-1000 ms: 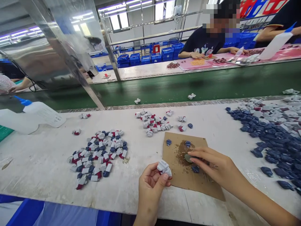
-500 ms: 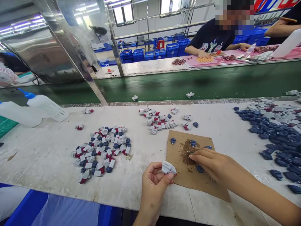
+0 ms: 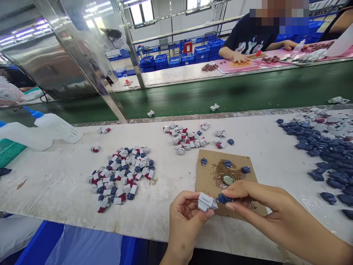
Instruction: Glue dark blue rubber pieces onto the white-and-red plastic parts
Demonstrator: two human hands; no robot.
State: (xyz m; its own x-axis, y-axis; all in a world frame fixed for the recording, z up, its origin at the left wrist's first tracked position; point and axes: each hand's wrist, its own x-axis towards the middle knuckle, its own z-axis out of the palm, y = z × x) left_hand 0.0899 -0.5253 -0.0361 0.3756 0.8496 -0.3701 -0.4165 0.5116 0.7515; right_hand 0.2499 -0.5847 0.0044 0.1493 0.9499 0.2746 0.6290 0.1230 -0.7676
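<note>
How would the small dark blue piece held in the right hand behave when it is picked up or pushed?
The dark blue piece is probably stiff moulded plastic: it keeps its shape pinched in the right hand. It looks light, since fingertips alone carry it. Its angular form suggests it would slide, not roll, on the cardboard.

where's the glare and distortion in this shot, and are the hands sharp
Head view: strong glare on the tilted metal panel and bright windows at the top; wide-angle bending stretches the edges; left hand, right hand, white part and blue part are fairly sharp; the face opposite is pixelated.
</note>
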